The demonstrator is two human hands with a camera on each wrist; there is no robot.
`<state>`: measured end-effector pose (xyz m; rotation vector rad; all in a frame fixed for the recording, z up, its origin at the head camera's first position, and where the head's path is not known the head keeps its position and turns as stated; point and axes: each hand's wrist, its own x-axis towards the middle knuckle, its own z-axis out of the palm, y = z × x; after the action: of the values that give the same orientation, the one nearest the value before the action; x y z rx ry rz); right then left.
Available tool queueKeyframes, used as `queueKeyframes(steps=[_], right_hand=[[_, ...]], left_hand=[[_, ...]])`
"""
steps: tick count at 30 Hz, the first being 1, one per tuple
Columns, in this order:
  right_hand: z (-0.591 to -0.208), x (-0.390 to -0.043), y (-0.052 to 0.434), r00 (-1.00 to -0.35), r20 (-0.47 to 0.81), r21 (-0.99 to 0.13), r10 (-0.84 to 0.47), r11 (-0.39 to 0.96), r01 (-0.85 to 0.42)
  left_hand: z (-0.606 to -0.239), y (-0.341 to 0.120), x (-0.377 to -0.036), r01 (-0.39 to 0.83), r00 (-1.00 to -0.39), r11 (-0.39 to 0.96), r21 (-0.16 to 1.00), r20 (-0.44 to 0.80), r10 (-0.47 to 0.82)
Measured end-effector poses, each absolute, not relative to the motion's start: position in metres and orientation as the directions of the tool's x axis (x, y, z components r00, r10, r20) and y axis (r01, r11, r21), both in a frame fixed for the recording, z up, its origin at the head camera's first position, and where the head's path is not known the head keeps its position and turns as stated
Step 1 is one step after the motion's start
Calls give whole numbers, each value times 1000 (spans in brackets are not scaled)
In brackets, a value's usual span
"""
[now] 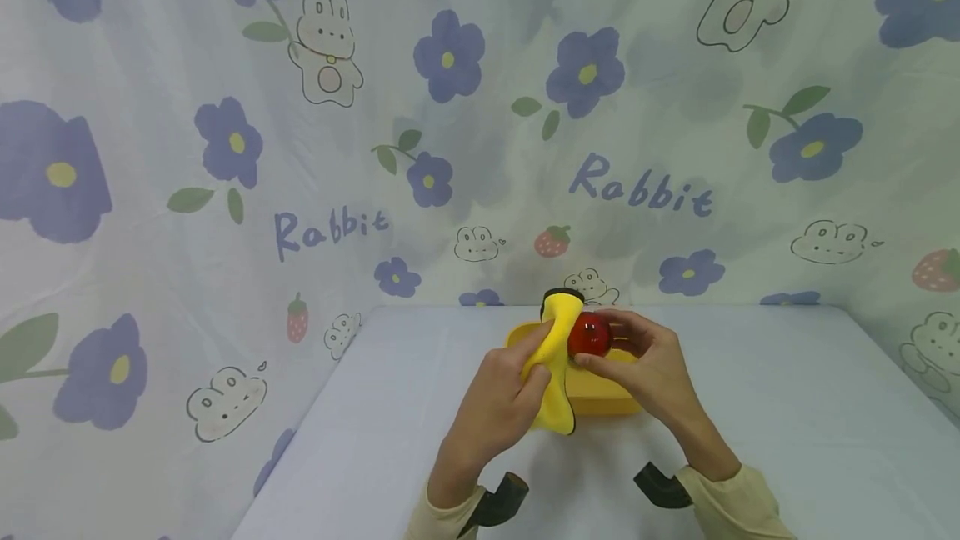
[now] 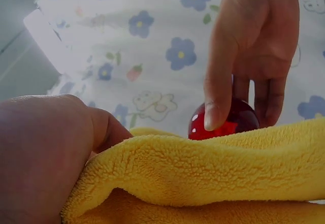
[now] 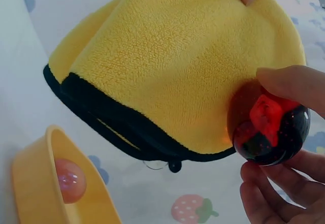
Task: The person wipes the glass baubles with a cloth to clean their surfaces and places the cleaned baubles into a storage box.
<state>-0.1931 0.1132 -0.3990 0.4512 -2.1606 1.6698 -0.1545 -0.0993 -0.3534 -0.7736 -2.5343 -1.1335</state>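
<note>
A yellow cloth (image 1: 556, 357) with a dark edge is pinched between the thumb and fingers of my left hand (image 1: 498, 394) and hangs in folds. My right hand (image 1: 660, 369) holds a shiny red ball (image 1: 590, 334) between thumb and fingers. In the right wrist view the ball (image 3: 269, 122) is glassy, part bright red and part dark, and lies against the cloth (image 3: 193, 66). Folds of the cloth (image 2: 203, 173) hide the ball's lower part in the left wrist view. Below both hands stands a yellow container (image 1: 607, 394).
Inside the yellow container (image 3: 35, 178) lies a pinkish shiny ball (image 3: 71, 180). The white table (image 1: 772, 407) reaches back to a curtain (image 1: 495, 140) printed with flowers and rabbits. Dark curved pieces (image 1: 501, 501) sit at both sleeve cuffs.
</note>
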Motion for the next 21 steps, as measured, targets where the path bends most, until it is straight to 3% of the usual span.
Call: queueKeyframes(steps=[11,21], right_hand=[[-403,-194,110,-918,381,-886,-113,238,-397],[-402,-187,105,-873,446,-832,-196,269,-485]], left_hand=[[-356,-95,-155,600,-794,584,547,501,345],[-360,-96,-164,617,-777,588,523,521,352]])
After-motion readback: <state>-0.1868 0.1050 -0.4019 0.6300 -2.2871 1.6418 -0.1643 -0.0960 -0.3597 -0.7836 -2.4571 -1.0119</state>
